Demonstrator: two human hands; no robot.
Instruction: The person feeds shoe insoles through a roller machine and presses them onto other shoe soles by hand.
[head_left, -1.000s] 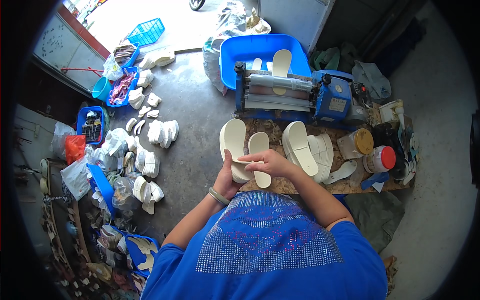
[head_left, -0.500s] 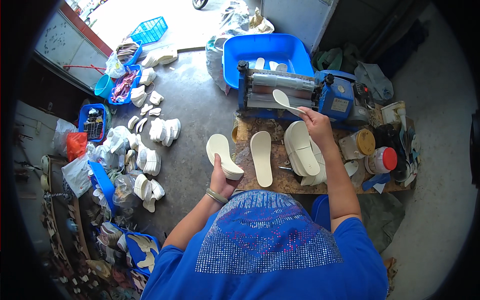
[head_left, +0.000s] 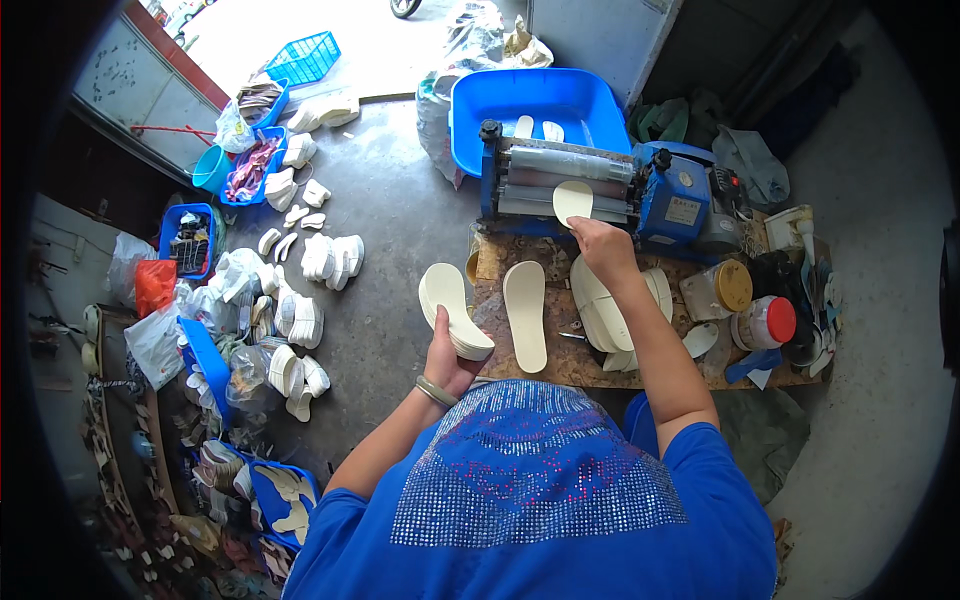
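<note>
Left hand (head_left: 447, 357): closed around the lower end of a stack of cream foam shoe insoles (head_left: 452, 309), held off the left edge of the low wooden bench (head_left: 560, 368), above the grey concrete floor (head_left: 385, 215). Right hand (head_left: 600, 243): fingers pinched on the heel end of a single cream foam insole (head_left: 572, 201), whose toe end lies against the grey rollers of the blue roller machine (head_left: 590, 185) at the far edge of the bench. The two hands are well apart. One long cream insole (head_left: 525, 313): flat on the bench, lengthwise, near the left edge, between the two hands. Loose pile of cream insoles (head_left: 600, 310): on the bench under the right forearm, toward the middle. Round tin with a yellow lid (head_left: 723, 289) and round tub with a red lid (head_left: 767, 322): side by side near the right edge of the bench. Large blue plastic tub (head_left: 500, 110): behind the machine, with two pale insoles inside it. Many white insoles in small stacks (head_left: 320, 260): scattered on the floor well left of the bench. Blue plastic crates and a blue mesh basket (head_left: 306, 57): further left and toward the doorway. The person wears a blue sequinned top (head_left: 540, 490) and a green bangle (head_left: 435, 391) on the left wrist.
</note>
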